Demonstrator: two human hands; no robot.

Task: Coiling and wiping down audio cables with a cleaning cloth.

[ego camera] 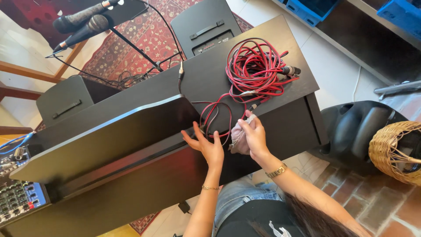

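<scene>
Near the middle of the frame, the left hand (pixel 207 147) lies flat with fingers spread on the front edge of a dark digital piano (pixel 131 131), grasping nothing. Just to its right, the right hand (pixel 253 136) clutches a crumpled pale cloth (pixel 239 139) against the piano top. Loops of red and black cable (pixel 258 68) lie coiled above the hands, with strands trailing down beside the fingers. Two microphones (pixel 81 24) sit at upper left, a wicker basket (pixel 394 151) at right.
</scene>
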